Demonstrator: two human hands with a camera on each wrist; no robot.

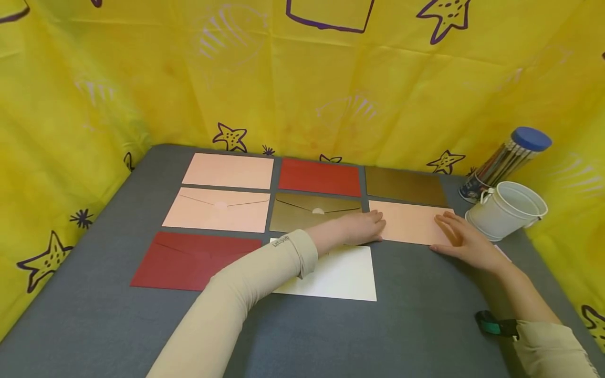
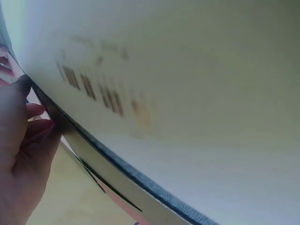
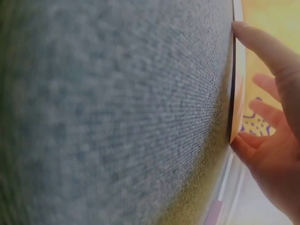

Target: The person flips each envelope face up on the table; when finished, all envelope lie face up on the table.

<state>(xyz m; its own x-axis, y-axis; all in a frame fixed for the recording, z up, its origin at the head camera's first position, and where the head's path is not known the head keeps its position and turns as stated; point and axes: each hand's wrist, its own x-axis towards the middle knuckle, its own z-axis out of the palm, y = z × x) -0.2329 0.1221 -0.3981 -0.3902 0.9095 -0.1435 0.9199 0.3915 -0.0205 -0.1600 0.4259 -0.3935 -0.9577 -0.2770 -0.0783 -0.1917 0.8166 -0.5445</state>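
Observation:
A pale pink envelope (image 1: 408, 223) lies flat in the right column of the middle row. My left hand (image 1: 361, 227) reaches over a gold envelope (image 1: 293, 214), its fingertips at the pink envelope's left edge. At the opposite edge, my right hand (image 1: 472, 245) spreads its fingers, with thumb and fingertips touching the right end. The right wrist view shows these fingers (image 3: 265, 47) along the envelope's thin side. Below my left forearm lies a white envelope (image 1: 340, 278), partly covered by the sleeve; the left wrist view shows a barcode on its surface.
Behind are a pink envelope (image 1: 229, 170), a red one (image 1: 319, 177) and a brown-gold one (image 1: 404, 185). At left lie another pink (image 1: 215, 215) and a dark red envelope (image 1: 184, 262). A white bucket (image 1: 501, 215) and a pencil tub with blue lid (image 1: 531, 139) stand by the right hand.

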